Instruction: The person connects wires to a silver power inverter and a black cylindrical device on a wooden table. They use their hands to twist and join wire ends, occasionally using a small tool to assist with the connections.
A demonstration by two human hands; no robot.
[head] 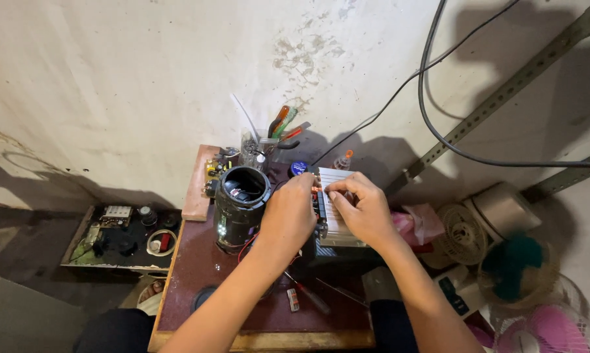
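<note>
Both my hands are on the finned metal heat sink (337, 209) at the table's (197, 274) back edge: left hand (288, 219) braces its side, right hand (363, 209) pinches something tiny (can't make it out). Rigid, sharp-edged; I'd grip the outer edges.

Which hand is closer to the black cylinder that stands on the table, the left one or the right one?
The left hand. It lies directly beside the black cylinder, on that cylinder's right side. The right hand rests farther away, over the finned metal heat sink, beyond the left hand.
</note>
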